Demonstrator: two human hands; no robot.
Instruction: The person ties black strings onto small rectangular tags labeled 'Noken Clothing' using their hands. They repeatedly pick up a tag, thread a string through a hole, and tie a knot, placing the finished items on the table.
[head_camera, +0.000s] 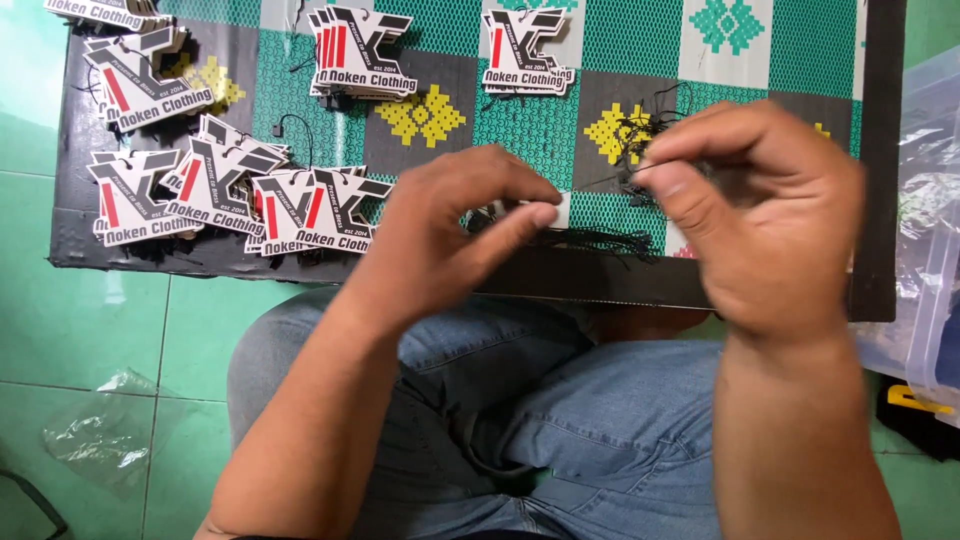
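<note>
Left hand (455, 225) is pinched on a white card tag (556, 208), right hand (745, 205) pinched on a black string (610, 178) just beside it. Left of that tag, several strung tags (330, 208) lie finished on the patterned tabletop (620, 40); loose strings (600, 240) below it look unused.

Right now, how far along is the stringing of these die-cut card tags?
Done: several piles of white, black and red die-cut card tags lie on the patterned green board, some showing black string loops. In hand: the left hand pinches a white tag while the right hand holds a thin black string. Left: a tangle of loose black strings waits on the board.
</note>
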